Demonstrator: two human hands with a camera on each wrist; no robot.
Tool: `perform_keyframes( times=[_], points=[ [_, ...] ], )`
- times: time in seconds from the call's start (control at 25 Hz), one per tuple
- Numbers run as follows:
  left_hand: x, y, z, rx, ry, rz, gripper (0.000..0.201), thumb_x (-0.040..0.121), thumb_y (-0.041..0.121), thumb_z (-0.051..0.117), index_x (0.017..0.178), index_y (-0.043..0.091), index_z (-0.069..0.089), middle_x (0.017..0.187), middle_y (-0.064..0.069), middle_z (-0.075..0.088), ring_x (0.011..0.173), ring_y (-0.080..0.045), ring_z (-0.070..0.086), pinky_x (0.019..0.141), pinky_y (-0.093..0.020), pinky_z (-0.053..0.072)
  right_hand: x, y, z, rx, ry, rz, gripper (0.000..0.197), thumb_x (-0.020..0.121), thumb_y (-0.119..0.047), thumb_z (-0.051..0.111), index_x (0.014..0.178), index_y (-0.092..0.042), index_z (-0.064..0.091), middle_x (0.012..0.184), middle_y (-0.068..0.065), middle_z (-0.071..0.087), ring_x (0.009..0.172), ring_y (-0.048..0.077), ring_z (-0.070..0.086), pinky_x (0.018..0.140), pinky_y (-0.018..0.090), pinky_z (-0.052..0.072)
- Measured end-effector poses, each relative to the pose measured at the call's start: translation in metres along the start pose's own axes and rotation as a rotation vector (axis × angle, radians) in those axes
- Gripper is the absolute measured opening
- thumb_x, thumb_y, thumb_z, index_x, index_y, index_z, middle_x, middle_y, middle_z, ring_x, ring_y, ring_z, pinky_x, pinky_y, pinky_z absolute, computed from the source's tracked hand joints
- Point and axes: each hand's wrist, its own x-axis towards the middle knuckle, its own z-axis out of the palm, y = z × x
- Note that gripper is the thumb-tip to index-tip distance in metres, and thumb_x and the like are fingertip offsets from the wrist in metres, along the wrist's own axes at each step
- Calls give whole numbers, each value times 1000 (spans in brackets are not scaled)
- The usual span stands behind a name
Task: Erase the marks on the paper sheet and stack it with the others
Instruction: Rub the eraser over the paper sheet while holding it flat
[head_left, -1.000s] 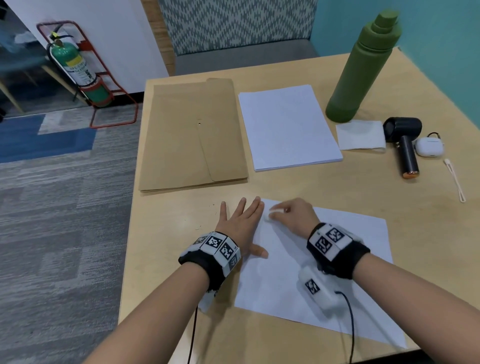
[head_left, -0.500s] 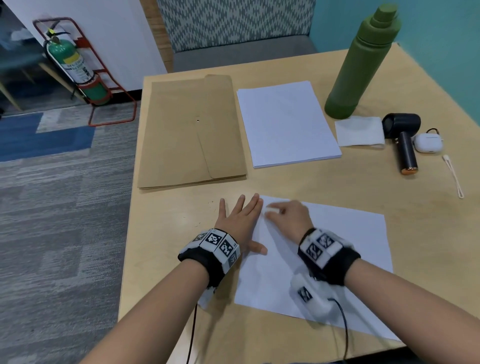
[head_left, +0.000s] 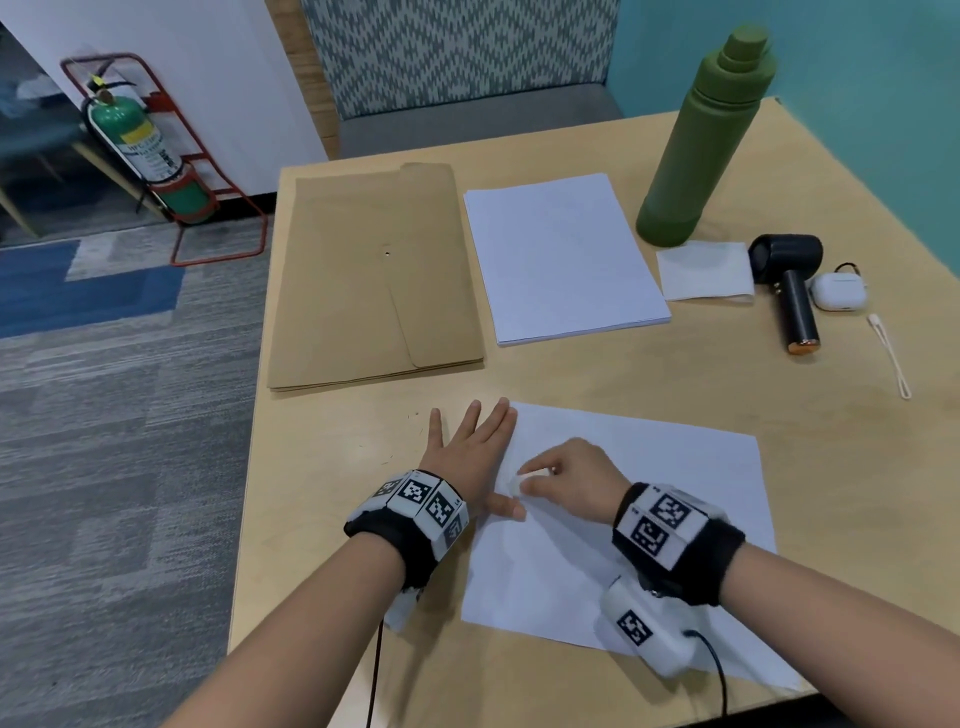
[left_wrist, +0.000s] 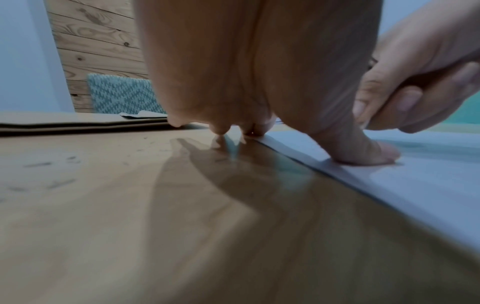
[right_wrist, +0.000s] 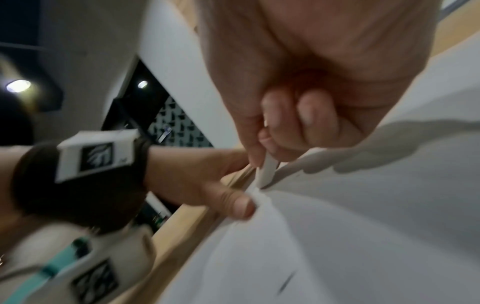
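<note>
the sheet (head_left: 649, 499) lies flat on the wooden surface (head_left: 649, 374), at its near edge, and serves as the landmark here. the left hand (head_left: 467, 457) lies flat on the sheet's left edge, fingers (head_left: 501, 415) straight and spread, most of them on the bare surface just left of the sheet, the thumb (left_wrist: 363, 152) pressing down on the paper itself. the right hand (head_left: 576, 478) sits on the sheet's left part, just beside the left hand's thumb, with its fingers (right_wrist: 272, 115) curled and pinching a small white eraser (right_wrist: 267, 170) whose tip touches the paper. a short dark mark (right_wrist: 285, 283) shows on the sheet, nearer the wrist than the eraser.

beyond the sheet's far edge, well apart from it, lies the stack (head_left: 561, 254) of white paper. left of the stack, touching or nearly so, is a brown envelope (head_left: 374, 270). beyond the sheet's far right corner stand a green bottle (head_left: 701, 150), a folded tissue (head_left: 701, 270), a black handheld fan (head_left: 789, 280), a white earbud case (head_left: 839, 291) and a thin white loop (head_left: 891, 353).
</note>
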Motion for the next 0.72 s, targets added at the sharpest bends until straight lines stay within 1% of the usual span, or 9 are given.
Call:
perform_keyframes(
  times=[0.04, 0.08, 0.16, 0.24, 0.32, 0.4, 0.48, 0.6, 0.72],
  points=[
    [-1, 1, -1, 1, -4, -2, 116, 74, 65, 60, 150, 17, -13, 157, 6, -20, 145, -23, -18, 109, -60, -13, 1, 5, -9, 102, 2, 16, 25, 84, -22, 62, 106, -13, 69, 70, 4, 65, 54, 0, 57, 58, 13, 42],
    [-3, 2, -2, -2, -2, -9, 113, 76, 61, 61, 150, 17, -11, 157, 7, -19, 145, -23, -19, 109, -60, -14, 3, 12, -21, 215, 49, 35, 23, 85, -19, 61, 105, -10, 68, 61, 3, 59, 42, 1, 51, 50, 15, 43],
    [-5, 6, -2, -15, 38, -15, 99, 83, 49, 61, 151, 16, -4, 158, 6, -13, 145, -23, -19, 109, -59, -15, 10, 25, -46, 350, 175, 45, 19, 86, -14, 61, 101, -4, 66, 62, 4, 57, 40, 6, 51, 47, 22, 44],
    [-7, 16, 2, -36, 100, 4, 81, 91, 35, 56, 150, 16, 5, 159, 2, -6, 146, -22, -16, 112, -55, -12, 15, 33, -65, 286, 213, 10, 16, 85, -14, 62, 96, -3, 67, 72, 8, 60, 51, 13, 55, 54, 28, 47],
    [-10, 29, 7, -68, 109, 38, 79, 92, 36, 53, 151, 17, 3, 159, -4, -7, 146, -23, -13, 116, -48, -8, 22, 33, -76, 137, 176, -65, 14, 83, -16, 65, 92, -7, 69, 86, 6, 60, 67, 19, 57, 67, 31, 47],
    [-13, 41, 13, -56, 60, 58, 94, 86, 48, 58, 151, 21, -4, 157, -10, -16, 145, -26, -17, 116, -45, -7, 31, 24, -78, -51, 122, -146, 17, 83, -17, 66, 97, -9, 69, 98, 3, 58, 84, 17, 53, 79, 28, 42],
    [-10, 45, 18, -8, 11, 43, 108, 77, 58, 63, 150, 27, -11, 153, -16, -26, 142, -30, -25, 115, -47, -10, 42, 9, -75, -228, 50, -242, 23, 84, -19, 64, 104, -8, 68, 107, 8, 58, 94, 19, 53, 87, 26, 39],
    [-4, 43, 21, 17, -21, 9, 123, 66, 67, 67, 147, 30, -18, 148, -22, -34, 138, -34, -32, 113, -48, -13, 57, -12, -69, -385, -53, -345, 26, 85, -18, 62, 108, -7, 66, 114, 14, 58, 107, 25, 53, 89, 26, 36],
    [0, 40, 20, 45, -26, 17, 130, 62, 70, 68, 146, 29, -22, 148, -23, -34, 139, -33, -31, 114, -46, -14, 66, -24, -65, -495, -135, -387, 27, 88, -16, 57, 113, -7, 64, 117, 16, 56, 110, 28, 52, 93, 31, 37]
  ],
)
